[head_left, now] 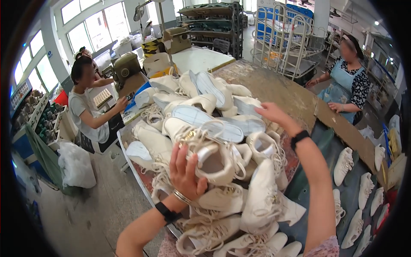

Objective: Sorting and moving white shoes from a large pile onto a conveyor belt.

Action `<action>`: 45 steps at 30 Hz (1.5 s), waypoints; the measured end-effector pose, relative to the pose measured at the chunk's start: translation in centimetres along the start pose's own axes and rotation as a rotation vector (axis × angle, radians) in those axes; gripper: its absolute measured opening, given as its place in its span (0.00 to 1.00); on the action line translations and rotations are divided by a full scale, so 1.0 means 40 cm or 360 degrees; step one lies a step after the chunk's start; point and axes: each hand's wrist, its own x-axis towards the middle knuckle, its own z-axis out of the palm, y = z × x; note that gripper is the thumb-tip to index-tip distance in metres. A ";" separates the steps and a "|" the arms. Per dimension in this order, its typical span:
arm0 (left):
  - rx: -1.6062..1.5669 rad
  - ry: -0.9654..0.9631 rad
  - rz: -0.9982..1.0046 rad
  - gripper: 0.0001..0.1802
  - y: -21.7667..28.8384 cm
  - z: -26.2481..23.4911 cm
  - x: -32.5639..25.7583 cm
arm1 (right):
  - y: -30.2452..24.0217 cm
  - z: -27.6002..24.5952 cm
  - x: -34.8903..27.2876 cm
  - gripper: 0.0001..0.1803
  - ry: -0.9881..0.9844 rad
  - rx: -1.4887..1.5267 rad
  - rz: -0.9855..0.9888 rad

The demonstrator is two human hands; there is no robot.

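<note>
Cream lace-up shoe uppers with pale blue bottoms lie in a large heap in front of me. My left hand (184,171) is on the near side of the heap, its fingers closed against a laced shoe upper (216,160) whose opening faces me. Farther back on the right, my right hand (276,116) has its fingers on the end of another shoe upper (247,106); its thumb is mostly hidden. Between the hands a shoe upper with a pale blue bottom (207,122) lies sole side up. More laced uppers (262,199) are piled below, between my forearms.
To the right, a dark green surface (314,165) carries rows of separate shoe uppers (343,166). Beyond the heap is a worn brown tabletop (274,81). A person in an apron (349,79) stands at right; another person (92,109) sits at a machine (125,68) at left. White metal racks (286,40) stand behind.
</note>
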 end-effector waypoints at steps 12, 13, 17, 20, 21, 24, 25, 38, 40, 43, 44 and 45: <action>-0.0101 0.0051 -0.0019 0.30 0.001 0.016 -0.008 | -0.140 0.108 0.290 0.27 0.0092 0.0603 0.0281; -0.0101 0.0046 -0.0007 0.31 -0.003 0.019 -0.004 | -0.105 0.065 0.278 0.30 0.0175 0.0431 0.0134; -0.0016 0.0080 -0.0053 0.31 -0.034 -0.004 -0.018 | -0.132 -0.081 0.043 0.40 0.0660 -0.0626 -0.0689; 0.0021 0.0093 -0.0047 0.32 -0.029 0.004 -0.010 | -0.026 -0.205 -0.184 0.36 0.0769 -0.1286 -0.0927; 0.0031 0.0074 -0.0031 0.32 -0.024 0.004 -0.003 | 0.018 -0.244 -0.258 0.34 0.0844 -0.1668 -0.0938; 0.0043 0.0045 0.0001 0.32 -0.009 0.013 0.001 | 0.118 -0.310 -0.418 0.32 0.0968 -0.1659 -0.0745; 0.0076 0.0045 -0.0008 0.33 -0.006 0.014 0.001 | 0.144 -0.327 -0.466 0.31 0.0976 -0.1601 -0.0670; 0.0078 0.0034 0.0053 0.33 0.005 0.006 -0.003 | 0.394 -0.240 -0.633 0.30 0.0267 -0.1667 0.0401; 0.0061 0.0043 0.0043 0.34 0.006 0.009 0.000 | 0.352 -0.241 -0.567 0.28 0.0683 -0.1468 0.0359; 0.0052 0.0052 0.0037 0.34 0.010 0.016 0.001 | 0.289 -0.182 -0.493 0.25 0.0640 -0.1020 -0.0318; 0.0042 0.0054 0.0039 0.33 0.011 0.018 0.002 | 0.288 -0.152 -0.476 0.27 0.0307 -0.0880 -0.0264; 0.0023 0.0059 0.0045 0.32 0.013 0.022 0.006 | 0.278 -0.133 -0.464 0.29 -0.0019 -0.0742 -0.0205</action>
